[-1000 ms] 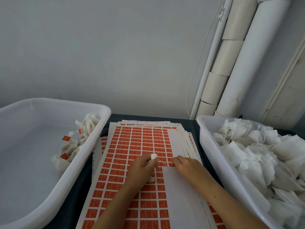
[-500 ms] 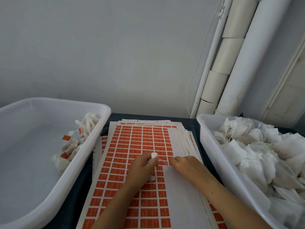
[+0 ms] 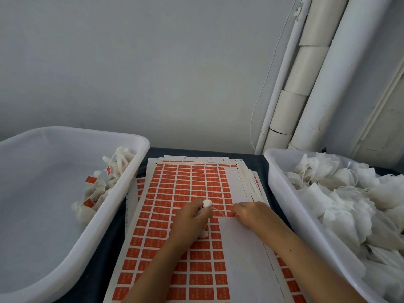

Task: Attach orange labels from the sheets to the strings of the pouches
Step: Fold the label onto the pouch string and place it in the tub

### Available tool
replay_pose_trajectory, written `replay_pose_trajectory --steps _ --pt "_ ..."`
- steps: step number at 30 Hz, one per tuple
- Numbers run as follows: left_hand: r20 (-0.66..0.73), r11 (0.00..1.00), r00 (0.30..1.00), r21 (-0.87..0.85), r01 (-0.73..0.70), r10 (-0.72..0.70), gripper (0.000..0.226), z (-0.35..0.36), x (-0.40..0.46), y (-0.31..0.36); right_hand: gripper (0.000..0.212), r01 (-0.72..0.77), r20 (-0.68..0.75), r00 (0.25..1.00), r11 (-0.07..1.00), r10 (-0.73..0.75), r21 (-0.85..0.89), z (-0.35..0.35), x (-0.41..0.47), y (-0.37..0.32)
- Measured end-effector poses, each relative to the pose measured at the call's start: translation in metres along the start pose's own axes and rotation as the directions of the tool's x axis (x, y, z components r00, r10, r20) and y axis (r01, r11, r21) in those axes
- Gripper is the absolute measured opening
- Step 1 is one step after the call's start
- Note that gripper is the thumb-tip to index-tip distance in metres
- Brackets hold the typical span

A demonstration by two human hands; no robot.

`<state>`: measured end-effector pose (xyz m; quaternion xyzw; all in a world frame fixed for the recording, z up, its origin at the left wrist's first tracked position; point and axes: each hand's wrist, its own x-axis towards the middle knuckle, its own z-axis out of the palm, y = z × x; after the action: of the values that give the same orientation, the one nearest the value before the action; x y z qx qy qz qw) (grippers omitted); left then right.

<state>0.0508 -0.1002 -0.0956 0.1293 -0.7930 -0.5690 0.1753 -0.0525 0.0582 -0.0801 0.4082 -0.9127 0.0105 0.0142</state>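
Your left hand (image 3: 190, 217) was curled tight around a small white pouch (image 3: 207, 203), whose gathered top poked out above your thumb at the hand's 1 o'clock. Its thin white string (image 3: 218, 211) ran from there toward 3 o'clock to your right hand (image 3: 251, 213). That hand's fingers (image 3: 237, 212) were closed narrow and pressed down at the edge of the orange labels (image 3: 185, 189) on the top label sheet (image 3: 240, 248), right where the string ended; whether they pinched the string, a label or both, you could not tell from this view. Both hands rested on the stack of sheets, which lay on the dark desk (image 3: 109, 254) between two white plastic tubs. The left tub (image 3: 131, 182), at 9 o'clock, held a few pouches already carrying orange labels (image 3: 102, 184) along its near wall. The right tub (image 3: 284, 193), at 3 o'clock, was heaped with unlabelled pouches (image 3: 349, 197). White pipes (image 3: 317, 84) stood against the wall at 1 o'clock.
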Motion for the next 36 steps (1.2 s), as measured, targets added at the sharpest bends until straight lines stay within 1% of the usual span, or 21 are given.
replay_pose_trajectory --steps 4,7,8,10,12,13,15,16,19,20,23,26,29,32,34,36 --pt "-0.003 1.000 1.000 0.002 -0.007 0.007 0.028 0.000 0.000 -0.001 0.034 0.091 -0.008 0.996 0.994 -0.092 -0.063 -0.003 -0.003 -0.003" --pt "-0.006 1.000 1.000 0.011 -0.010 0.010 0.027 0.000 0.000 0.000 0.034 0.207 -0.003 0.978 0.968 -0.209 -0.144 -0.008 -0.004 -0.006" --pt "-0.004 1.000 1.000 0.007 -0.008 0.008 0.027 0.000 0.000 0.000 0.034 0.205 -0.005 0.978 0.971 -0.208 -0.126 -0.010 -0.005 -0.010" --pt "-0.003 1.000 1.000 0.002 -0.004 0.004 0.027 0.000 0.000 0.000 0.031 0.085 -0.022 0.996 0.996 -0.085 -0.025 -0.010 -0.007 -0.012" --pt "-0.002 1.000 1.000 0.001 -0.003 0.003 0.027 0.000 -0.001 0.001 0.035 0.090 -0.014 0.996 0.995 -0.090 -0.041 -0.010 -0.008 -0.015" --pt "0.000 1.000 1.000 -0.001 -0.001 0.001 0.027 0.000 -0.001 0.001 0.033 0.100 -0.003 0.995 0.993 -0.100 -0.070 -0.010 -0.007 -0.014" --pt "0.001 1.000 1.000 -0.002 0.001 -0.001 0.026 0.000 -0.001 0.001 0.030 0.075 0.007 0.997 0.995 -0.074 -0.066 -0.011 -0.007 -0.014" --pt "0.002 1.000 1.000 -0.002 -0.001 0.001 0.026 0.000 -0.001 0.001 0.031 0.087 -0.007 0.996 0.993 -0.087 -0.074 -0.009 -0.006 -0.012" --pt "0.003 1.000 1.000 0.000 -0.010 0.010 0.028 0.000 -0.001 0.000 0.046 0.117 -0.049 0.991 0.988 -0.123 -0.100 0.000 -0.008 -0.008" --pt "0.003 1.000 1.000 0.002 -0.013 0.013 0.028 0.000 -0.001 0.000 0.047 0.112 -0.070 0.990 0.989 -0.119 -0.099 0.001 -0.007 -0.007" --pt "0.002 1.000 1.000 0.008 -0.016 0.016 0.028 0.000 0.000 -0.001 0.048 0.074 -0.148 0.986 0.995 -0.083 -0.061 0.002 -0.003 -0.009" --pt "0.005 1.000 1.000 -0.014 -0.018 0.018 0.027 0.000 0.000 -0.001 0.047 0.087 -0.199 0.976 0.996 -0.089 -0.021 0.004 -0.002 -0.009" --pt "-0.004 0.999 1.000 -0.031 -0.010 0.010 0.026 -0.001 0.001 -0.001 0.045 0.071 -0.249 0.966 0.997 -0.065 0.016 0.003 -0.005 -0.011" --pt "-0.020 0.998 1.000 -0.060 0.006 -0.007 0.026 0.000 0.000 0.000 0.038 0.051 -0.336 0.942 0.991 -0.007 0.123 0.006 -0.009 -0.015" --pt "-0.027 0.997 1.000 -0.076 0.012 -0.014 0.025 -0.001 0.000 0.001 0.030 0.023 -0.349 0.933 0.949 0.092 0.314 0.009 -0.010 -0.020" --pt "-0.039 0.997 0.999 -0.074 0.010 -0.013 0.024 -0.001 0.001 0.002 0.025 -0.006 -0.310 0.932 0.859 0.191 0.512 0.012 -0.010 -0.024"
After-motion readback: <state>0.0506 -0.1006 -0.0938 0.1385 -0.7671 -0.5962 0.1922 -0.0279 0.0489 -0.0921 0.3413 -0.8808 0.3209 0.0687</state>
